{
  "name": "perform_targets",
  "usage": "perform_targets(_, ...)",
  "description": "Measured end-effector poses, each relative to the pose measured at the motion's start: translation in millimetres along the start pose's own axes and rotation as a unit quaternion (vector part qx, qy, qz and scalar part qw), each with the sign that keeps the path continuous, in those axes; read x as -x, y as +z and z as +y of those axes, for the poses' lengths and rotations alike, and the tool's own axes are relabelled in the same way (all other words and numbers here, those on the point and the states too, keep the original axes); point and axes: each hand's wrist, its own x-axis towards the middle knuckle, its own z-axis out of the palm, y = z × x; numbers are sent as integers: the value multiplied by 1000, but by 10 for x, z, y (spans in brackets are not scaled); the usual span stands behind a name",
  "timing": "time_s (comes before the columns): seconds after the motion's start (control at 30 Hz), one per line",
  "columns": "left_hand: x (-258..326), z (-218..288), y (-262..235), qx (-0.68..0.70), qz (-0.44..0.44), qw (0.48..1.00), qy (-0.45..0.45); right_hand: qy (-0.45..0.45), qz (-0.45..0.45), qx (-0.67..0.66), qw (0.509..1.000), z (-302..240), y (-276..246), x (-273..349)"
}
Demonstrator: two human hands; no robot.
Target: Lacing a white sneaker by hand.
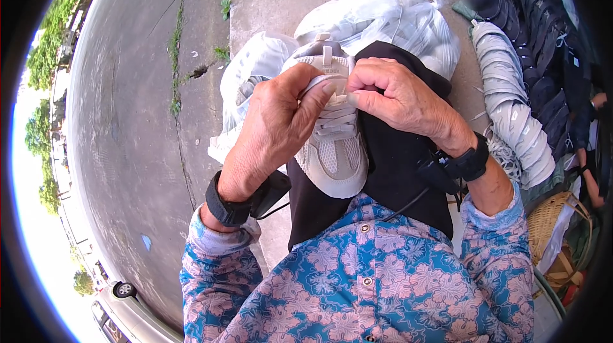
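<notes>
A beige and white sneaker [332, 163] rests on my lap over black cloth, toe toward me and tongue upright. Its pale shoelace [336, 123] is threaded across the front. My left hand [273, 112] is closed, thumb and forefinger pinching the pale edge of the sneaker beside the tongue. On the other side of the tongue, my right hand [403, 98] is closed too, thumb against forefinger at the upper lacing. It seems to pinch the shoelace, though the fingers cover most of that spot.
Clear plastic bags [383, 17] with pale contents lie beyond my knees, and another bag [262, 55] sits at the left. To the right are a row of stacked white shoes [511, 100], dark shoes [543, 30] and a wicker basket [548, 221]. Another person's arm [590, 177] shows at the far right.
</notes>
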Motion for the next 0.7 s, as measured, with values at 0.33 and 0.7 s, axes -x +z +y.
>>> perform_targets(0.33,56,-209,-28,-8,67,989,135,35,-31,-25,999,-20,22,-15)
perform_targets(0.7,195,55,-76,32,-50,998,-23,-46,60,236,969,54,168,-27)
